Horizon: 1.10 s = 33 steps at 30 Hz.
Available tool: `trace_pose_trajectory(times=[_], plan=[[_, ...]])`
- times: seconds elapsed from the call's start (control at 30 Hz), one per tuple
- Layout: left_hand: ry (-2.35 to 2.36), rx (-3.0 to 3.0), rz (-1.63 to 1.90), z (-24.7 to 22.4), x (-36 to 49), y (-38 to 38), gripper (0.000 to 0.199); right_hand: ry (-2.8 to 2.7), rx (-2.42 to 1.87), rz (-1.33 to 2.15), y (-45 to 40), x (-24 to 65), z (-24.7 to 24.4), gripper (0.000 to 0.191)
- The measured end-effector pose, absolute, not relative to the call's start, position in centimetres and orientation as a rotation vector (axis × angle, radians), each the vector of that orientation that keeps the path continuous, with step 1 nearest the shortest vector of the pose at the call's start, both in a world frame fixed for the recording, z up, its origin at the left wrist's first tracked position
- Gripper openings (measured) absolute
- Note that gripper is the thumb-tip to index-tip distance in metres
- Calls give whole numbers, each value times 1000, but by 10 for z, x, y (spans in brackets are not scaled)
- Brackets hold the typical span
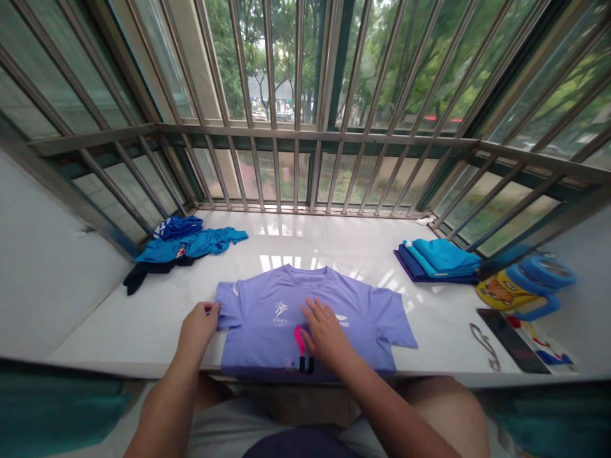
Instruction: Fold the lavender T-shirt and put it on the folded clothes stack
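A lavender T-shirt (267,346) lies spread face up on the white sill, its collar toward the window and its lower part at the sill's front edge. My left hand (199,324) pinches the cuff of the sleeve on the left. On the shirt's chest rests my right hand (324,331), fingers spread and flat, between a white figure print and a white logo that it partly covers. Beside my right thumb a pink and black print (300,340) shows on the shirt front.
Rumpled blue and dark clothes (186,245) lie at the back left. At the back right is a folded stack of blue clothes (436,259), near a blue-lidded yellow jug (520,286). Glasses (484,345) and a dark phone (513,340) lie on the right. Metal bars (315,135) line the window.
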<state>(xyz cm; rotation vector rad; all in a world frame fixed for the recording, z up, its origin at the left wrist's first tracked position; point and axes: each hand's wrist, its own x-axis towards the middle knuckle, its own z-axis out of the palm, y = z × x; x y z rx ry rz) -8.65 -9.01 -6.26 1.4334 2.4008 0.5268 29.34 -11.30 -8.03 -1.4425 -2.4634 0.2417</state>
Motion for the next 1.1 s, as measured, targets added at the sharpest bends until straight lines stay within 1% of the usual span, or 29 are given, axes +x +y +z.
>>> trace_pose_trajectory(times=[0.07,0.13,0.17,0.23,0.27,0.33,0.37,0.43,0.5,0.6,0.67,0.73,0.83,0.9,1.0,1.1], plan=[[2338,1492,745,-49,-64,-95,35,-2504,-1380,315,-121,268,-87,60],[2116,1643,877,-39,-39,-107,36,-2489,-1374,347,-125,259,-93,58],[1952,1757,885,-36,-28,-115,36,-2472,-1373,353,-126,259,-95,57],[1623,2010,808,-37,-11,-132,40,-2439,-1369,361,-126,263,-98,55],[1509,2119,745,-41,-7,-140,47,-2424,-1369,365,-126,264,-99,54],[1448,2263,628,-53,-7,-150,65,-2401,-1368,367,-126,267,-100,54],[1486,2290,584,-60,-12,-153,69,-2391,-1367,365,-126,267,-101,56],[1594,2275,525,-74,-25,-153,65,-2372,-1368,362,-126,266,-101,64],[1664,2219,516,-85,-40,-150,53,-2355,-1369,367,-126,265,-101,71],[1638,2137,585,-90,-55,-145,38,-2370,-1347,378,-125,266,-98,71],[1578,2077,653,-88,-61,-144,34,-2386,-1317,394,-124,268,-98,70],[1524,2022,703,-85,-66,-144,32,-2372,-1267,422,-123,271,-101,66],[1484,1975,730,-82,-71,-146,32,-2271,-1162,463,-121,276,-105,52],[1477,1957,726,-82,-74,-148,32,-2178,-1124,472,-122,279,-106,46],[1478,1972,709,-85,-76,-151,32,-2090,-1108,482,-124,281,-100,40],[1495,2016,695,-87,-76,-153,34,-2089,-1091,501,-127,280,-92,27]])
